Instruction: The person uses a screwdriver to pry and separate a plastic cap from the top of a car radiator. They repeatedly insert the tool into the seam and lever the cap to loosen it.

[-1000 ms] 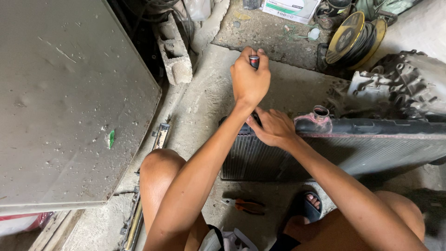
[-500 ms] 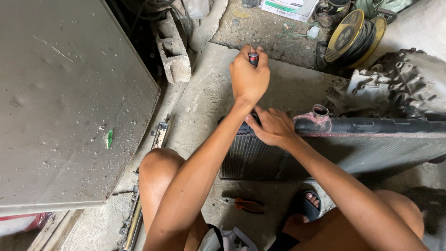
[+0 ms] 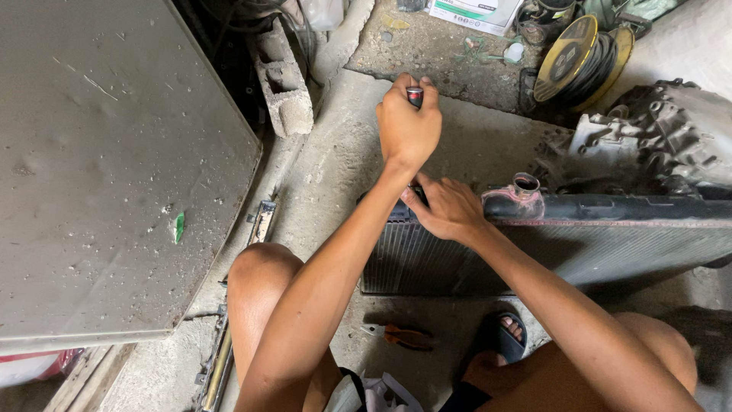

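Little has moved since the earlier frames: my left hand [image 3: 408, 126] keeps the same fist round the tool [image 3: 415, 95], and my right hand [image 3: 446, 210] stays on the radiator [image 3: 564, 244].

From the left fist only the tool's red and black handle end shows; the shaft runs down behind the wrist toward the radiator's top corner, and its tip is hidden. I judge it a screwdriver or similar: stiff, light, best gripped high on the handle for downward force, as now.

Standing on edge on the concrete floor [image 3: 343, 160], the radiator lies across my front, its black top tank uppermost and the filler neck [image 3: 526, 185] just beside my right hand. That hand is curled over the tank's left end, fingers bent, steadying it. I judge the core fins thin and easily crushed, so the rigid tank is the place to hold; the whole unit looks awkward rather than heavy.

Pliers [image 3: 408, 336] with orange grips lie on the floor between my knees. Leftward sits a grey metal panel [image 3: 114, 168]; beyond, a concrete block [image 3: 286, 88], a cable reel [image 3: 568, 61] and a grimy gearbox casing [image 3: 656, 141].
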A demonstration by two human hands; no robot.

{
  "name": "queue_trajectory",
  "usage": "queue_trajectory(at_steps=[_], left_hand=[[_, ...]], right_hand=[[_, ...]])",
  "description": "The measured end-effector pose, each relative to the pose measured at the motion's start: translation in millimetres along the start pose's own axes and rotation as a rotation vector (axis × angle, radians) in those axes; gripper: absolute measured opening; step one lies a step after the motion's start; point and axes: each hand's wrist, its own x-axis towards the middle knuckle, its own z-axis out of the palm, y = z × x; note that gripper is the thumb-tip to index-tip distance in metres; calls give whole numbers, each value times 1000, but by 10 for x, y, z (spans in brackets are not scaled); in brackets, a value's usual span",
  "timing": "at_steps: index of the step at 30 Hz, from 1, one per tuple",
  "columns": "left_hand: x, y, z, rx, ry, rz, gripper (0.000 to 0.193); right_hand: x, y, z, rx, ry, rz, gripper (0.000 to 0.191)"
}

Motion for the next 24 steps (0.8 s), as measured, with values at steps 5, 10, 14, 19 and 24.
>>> queue_trajectory(at_steps=[5,10,14,19,24], left_hand=[[22,-9,0,16,-5,-48,31],[24,-20,11,52,-13,-54,29],[31,-42,29,51,-18,-47,30],[58,-60,42,74,-39,-45,29],[85,-54,79,68,-41,-97,27]], right_hand=[[-29,-16,-25,39,3,-6,71],[-33,3,-4,21,47,-48,72],[-39,5,0,43,40,-24,71],[-20,-20,-8,29,-12,29,70],[-41,-39,8,13,-4,75,67]])
